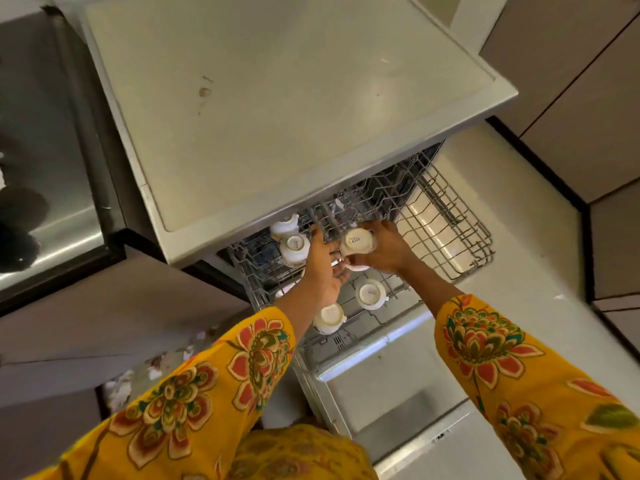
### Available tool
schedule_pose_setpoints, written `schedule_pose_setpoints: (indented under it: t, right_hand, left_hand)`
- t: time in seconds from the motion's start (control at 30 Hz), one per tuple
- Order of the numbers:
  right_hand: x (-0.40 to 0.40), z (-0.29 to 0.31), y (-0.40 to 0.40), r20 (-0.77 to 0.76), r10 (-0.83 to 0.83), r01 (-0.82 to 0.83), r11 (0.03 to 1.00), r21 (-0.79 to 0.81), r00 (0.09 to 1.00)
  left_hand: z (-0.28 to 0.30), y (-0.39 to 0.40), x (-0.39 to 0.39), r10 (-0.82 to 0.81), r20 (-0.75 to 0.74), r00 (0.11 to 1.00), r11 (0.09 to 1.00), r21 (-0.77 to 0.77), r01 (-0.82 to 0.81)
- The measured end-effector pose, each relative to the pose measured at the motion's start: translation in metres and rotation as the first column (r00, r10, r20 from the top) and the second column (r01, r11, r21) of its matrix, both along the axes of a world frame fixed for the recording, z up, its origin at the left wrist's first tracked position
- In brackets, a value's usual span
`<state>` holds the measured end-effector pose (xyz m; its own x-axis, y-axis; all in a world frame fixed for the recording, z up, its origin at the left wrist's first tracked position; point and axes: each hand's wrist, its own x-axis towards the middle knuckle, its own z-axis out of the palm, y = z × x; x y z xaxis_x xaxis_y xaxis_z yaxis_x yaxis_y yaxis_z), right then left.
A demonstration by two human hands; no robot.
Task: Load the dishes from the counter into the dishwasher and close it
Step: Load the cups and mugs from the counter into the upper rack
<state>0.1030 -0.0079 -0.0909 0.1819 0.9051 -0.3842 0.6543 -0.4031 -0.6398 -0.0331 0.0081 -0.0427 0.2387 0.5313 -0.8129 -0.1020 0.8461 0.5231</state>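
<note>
Four cups (294, 248) sit racked, the right hand (384, 249) holds another cup (357, 241), left hand (323, 268) loose; door (398, 382) unclosed.

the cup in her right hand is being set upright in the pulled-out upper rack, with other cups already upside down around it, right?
Not quite. The head view shows the cup in the right hand turned upside down, its stamped base facing up, like the other cups already in the pulled-out upper rack. The rest holds.

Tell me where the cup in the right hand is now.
In the head view, the cup is held upside down in the right hand over the upper rack, right of the left hand.
</note>
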Motion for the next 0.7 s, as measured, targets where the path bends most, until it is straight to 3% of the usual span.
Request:
schedule_pose_setpoints:
  t: [0.27,0.7]
  right_hand:
    - [0.002,-0.065,0.005,0.052,0.067,-0.058,0.984,-0.167,0.996]
    - [0.002,-0.101,0.009,0.097,0.192,-0.172,0.967,-0.187,0.977]
  left_hand:
    - [-0.041,0.0,-0.012,-0.029,-0.075,0.997,0.998,-0.063,0.024]
    - [-0.072,-0.004,-0.028,0.012,-0.144,0.99,0.997,-0.076,-0.023]
